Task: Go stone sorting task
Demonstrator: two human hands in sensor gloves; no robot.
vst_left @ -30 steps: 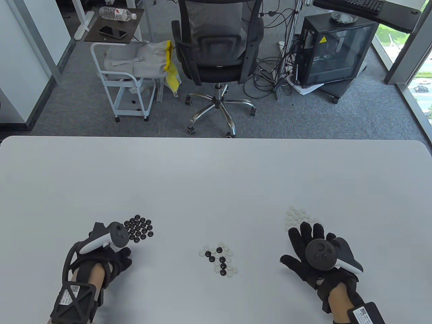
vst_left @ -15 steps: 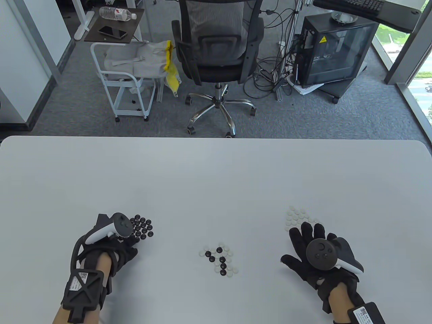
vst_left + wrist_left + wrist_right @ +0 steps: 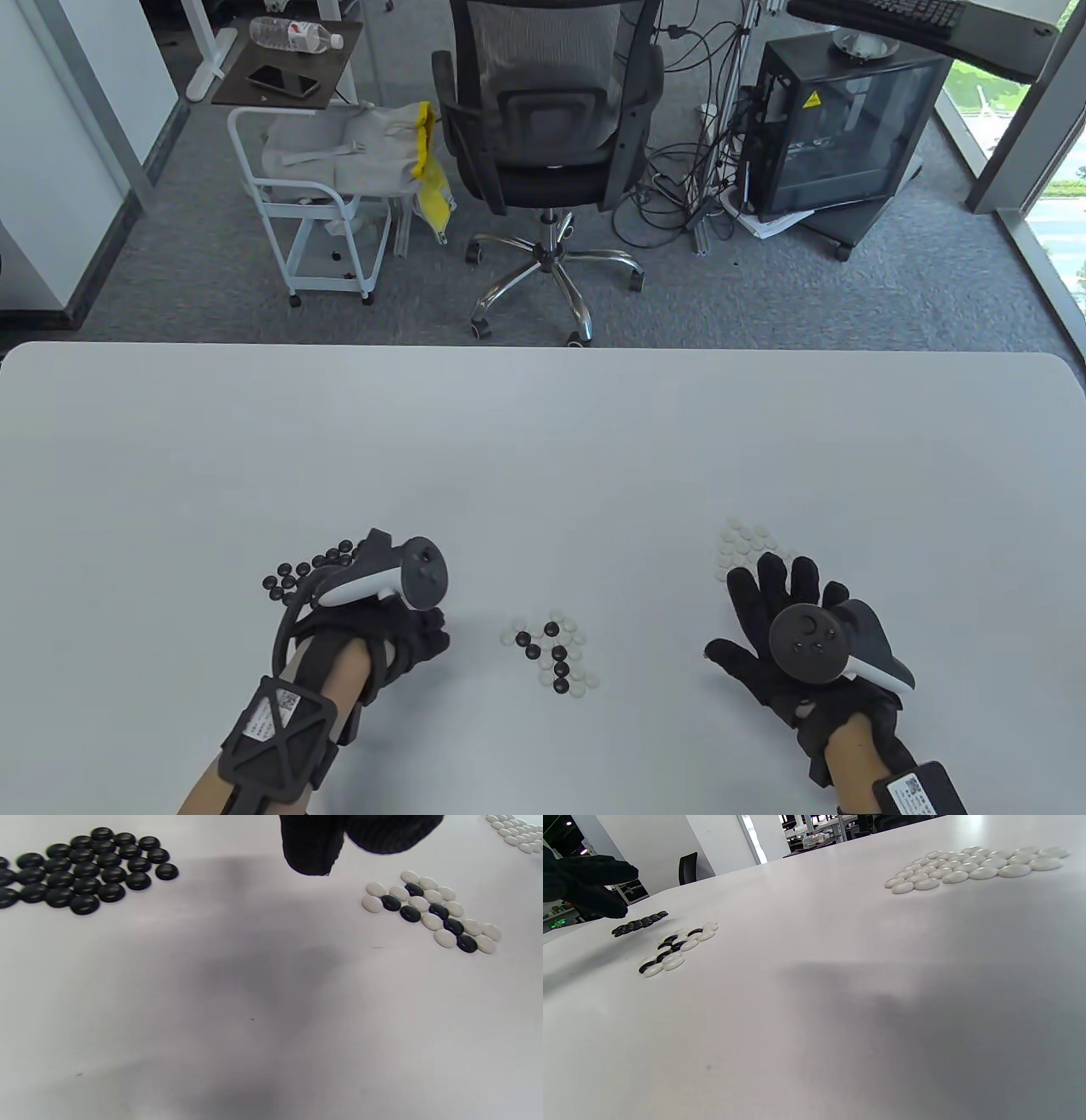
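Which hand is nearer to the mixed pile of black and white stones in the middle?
Left. The left hand sits just left of the mixed pile; the right hand is farther off, by the white pile.

Table [image 3: 543,441]: smooth pale grey top, satin sheen, soft reflections in the right wrist view. Black stones [image 3: 80,870]: glossy, domed, small highlights. White stones [image 3: 971,866]: smooth, glossy, look like glazed plastic or glass. Mixed stones [image 3: 428,912]: same gloss. Left hand [image 3: 399,637] and right hand [image 3: 776,632]: matt black knit cloth gloves, ribbed weave visible in the left wrist view. Trackers [image 3: 810,641]: matt grey and white plastic. Wrist brace [image 3: 271,739]: matt black plastic lattice.
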